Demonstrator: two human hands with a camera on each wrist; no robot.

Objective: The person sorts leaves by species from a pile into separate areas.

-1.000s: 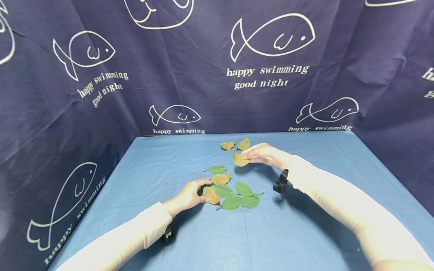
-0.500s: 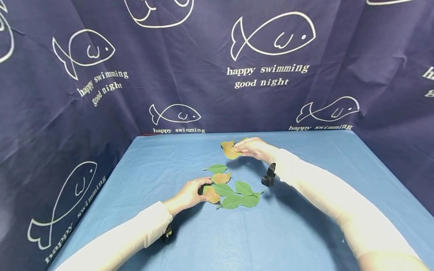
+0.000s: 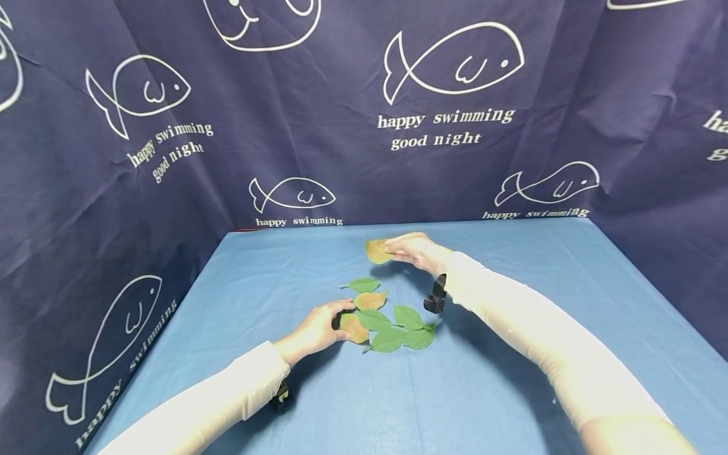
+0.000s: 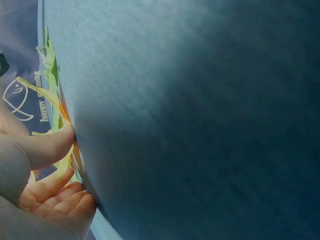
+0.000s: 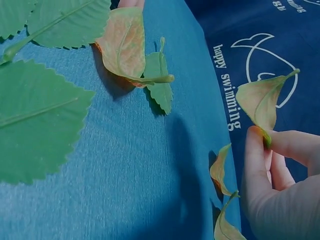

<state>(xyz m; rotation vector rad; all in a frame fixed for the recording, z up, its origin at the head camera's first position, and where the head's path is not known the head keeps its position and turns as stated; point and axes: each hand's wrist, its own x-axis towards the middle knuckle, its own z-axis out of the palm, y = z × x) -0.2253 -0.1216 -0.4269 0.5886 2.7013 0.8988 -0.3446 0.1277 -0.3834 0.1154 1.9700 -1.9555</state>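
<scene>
Head view: your right hand [image 3: 418, 251] pinches a yellow leaf [image 3: 376, 252] above the far part of the table [image 3: 273, 272]. Your left hand [image 3: 318, 325] has thumb and fingers spread apart, the thumb touching a second yellow leaf [image 3: 355, 328] beside green leaves [image 3: 389, 340]. Two more yellow leaves [image 5: 218, 171] lie near your right hand.

Right grip [image 3: 419, 251] pinched, left grip [image 3: 315, 327] spread (arms [image 3: 512, 300] outstretched)

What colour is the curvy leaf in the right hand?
The curvy leaf is yellowish-brown, its stem greenish; clearest in the right wrist view.
</scene>
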